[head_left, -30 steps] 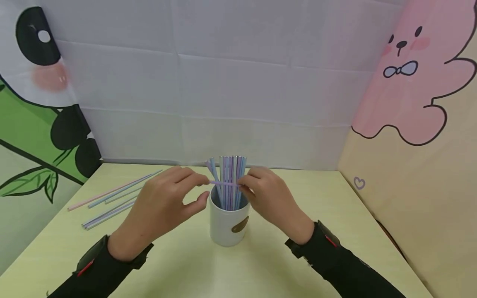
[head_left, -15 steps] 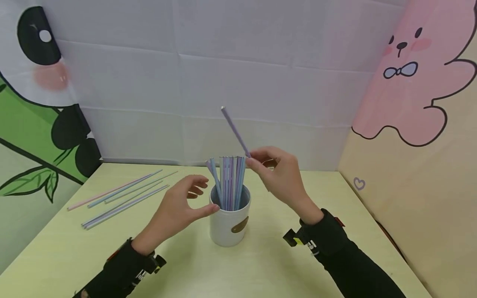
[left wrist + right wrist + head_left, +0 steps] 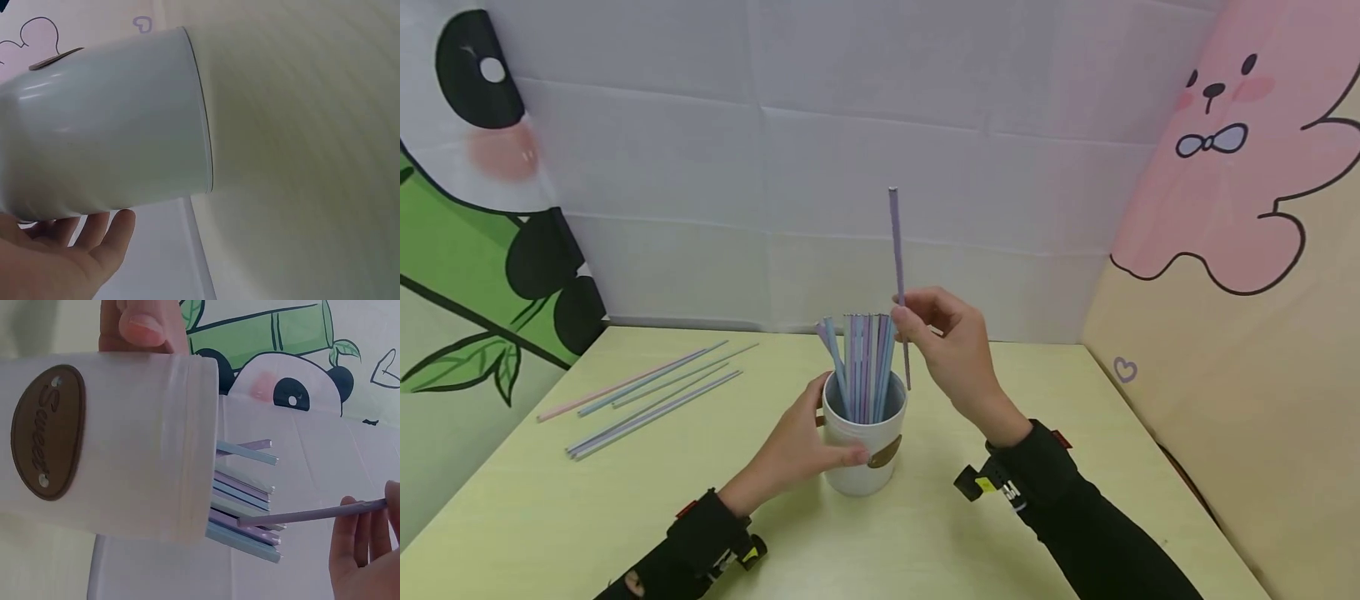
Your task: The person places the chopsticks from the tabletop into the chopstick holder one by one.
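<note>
a creased, cartoon-printed backdrop around the table marks a tabletop booth.

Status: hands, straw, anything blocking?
Left hand holds white cup. Right hand pinches purple straw, not yet inside. Way in partly crowded by bunched straws.

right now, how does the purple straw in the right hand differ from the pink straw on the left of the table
The purple straw stands nearly upright, while the pink straw lies flat. The right hand pinches the purple straw in the air; the pink straw rests unheld on the table. One is purple, the other pink. Both are long and slim, and neither is inside the cup.
</note>
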`<state>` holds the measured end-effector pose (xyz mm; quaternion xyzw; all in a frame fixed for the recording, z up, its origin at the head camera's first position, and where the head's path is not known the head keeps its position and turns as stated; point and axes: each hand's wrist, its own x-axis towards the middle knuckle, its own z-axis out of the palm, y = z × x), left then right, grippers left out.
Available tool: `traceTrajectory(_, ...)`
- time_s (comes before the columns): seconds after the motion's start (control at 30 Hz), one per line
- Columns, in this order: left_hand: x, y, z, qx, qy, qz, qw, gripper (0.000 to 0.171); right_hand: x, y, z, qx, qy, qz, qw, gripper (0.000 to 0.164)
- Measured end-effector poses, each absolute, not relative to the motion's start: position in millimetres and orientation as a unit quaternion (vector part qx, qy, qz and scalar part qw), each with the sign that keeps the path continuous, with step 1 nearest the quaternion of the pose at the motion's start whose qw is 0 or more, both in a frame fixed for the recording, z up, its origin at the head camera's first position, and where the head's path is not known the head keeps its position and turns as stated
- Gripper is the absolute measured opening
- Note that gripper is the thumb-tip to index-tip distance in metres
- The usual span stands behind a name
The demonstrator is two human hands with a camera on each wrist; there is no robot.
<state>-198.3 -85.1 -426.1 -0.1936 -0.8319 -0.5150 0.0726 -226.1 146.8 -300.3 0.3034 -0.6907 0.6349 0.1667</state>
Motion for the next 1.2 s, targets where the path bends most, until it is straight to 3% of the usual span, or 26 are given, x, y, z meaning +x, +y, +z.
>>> traceTrajectory(0.37,-200,-82,-433,-0.209,-0.822,-0.521,0.093,0.110,-231,138,-326,0.261,-0.705,0.649,0.120,0.024)
traceTrajectory(0.73,-202,-81,-436,-0.218,-0.819,-0.525,0.081,0.108,-230,134,-351,0.242,-0.734,0.627,0.100,0.018)
traceTrajectory(1.2,-201,-80,-433,-0.222,-0.820,-0.521,0.079,0.108,-233,136,-355,0.259,-0.769,0.572,0.119,0.034)
